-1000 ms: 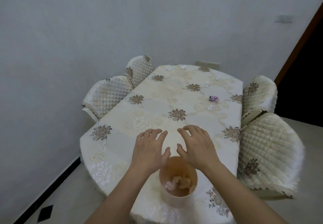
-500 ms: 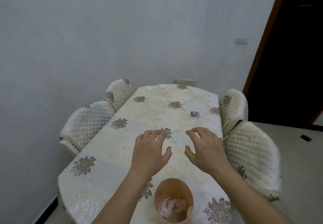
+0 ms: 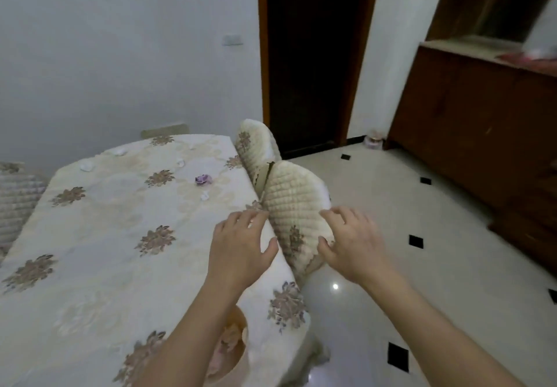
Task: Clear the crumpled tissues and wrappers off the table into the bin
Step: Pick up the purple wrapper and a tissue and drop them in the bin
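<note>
Swinging right: both grips, left hand (image 3: 241,248) and right hand (image 3: 352,240), spread empty; wrapper (image 3: 202,179) at 11 o'clock uncollected.

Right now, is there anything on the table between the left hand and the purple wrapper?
Yes. In the head view, one small white crumpled tissue lies on the tablecloth between the left hand and the purple wrapper, close to the wrapper. Otherwise bare cloth.
</note>
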Action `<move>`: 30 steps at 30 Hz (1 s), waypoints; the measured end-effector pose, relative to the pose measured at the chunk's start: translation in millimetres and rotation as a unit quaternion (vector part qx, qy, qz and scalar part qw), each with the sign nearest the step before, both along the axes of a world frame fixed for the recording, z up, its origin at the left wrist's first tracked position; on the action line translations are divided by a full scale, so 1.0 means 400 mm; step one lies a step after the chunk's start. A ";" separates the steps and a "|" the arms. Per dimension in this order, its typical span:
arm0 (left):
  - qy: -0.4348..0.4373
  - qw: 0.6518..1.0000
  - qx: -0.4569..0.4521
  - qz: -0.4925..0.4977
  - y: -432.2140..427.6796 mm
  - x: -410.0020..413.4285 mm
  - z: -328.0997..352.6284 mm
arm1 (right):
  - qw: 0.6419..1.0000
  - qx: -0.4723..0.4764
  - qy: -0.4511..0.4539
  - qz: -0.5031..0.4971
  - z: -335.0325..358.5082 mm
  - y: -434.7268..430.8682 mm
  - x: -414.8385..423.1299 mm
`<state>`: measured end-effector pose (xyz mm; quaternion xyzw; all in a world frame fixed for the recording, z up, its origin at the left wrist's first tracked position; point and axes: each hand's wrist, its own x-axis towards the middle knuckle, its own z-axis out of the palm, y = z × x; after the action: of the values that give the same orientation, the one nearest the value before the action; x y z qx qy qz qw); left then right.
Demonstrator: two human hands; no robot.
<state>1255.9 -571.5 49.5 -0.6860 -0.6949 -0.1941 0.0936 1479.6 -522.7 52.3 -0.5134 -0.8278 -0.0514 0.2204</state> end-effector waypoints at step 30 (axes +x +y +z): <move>0.011 0.993 -0.035 -0.108 0.727 0.757 -0.097 | 0.995 -0.033 0.014 -0.096 -0.109 0.610 0.752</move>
<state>1558.8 -280.8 10.6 -0.7619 -0.6222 -0.1710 0.0555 1780.4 -278.8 8.9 -0.5980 -0.7729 -0.0379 0.2086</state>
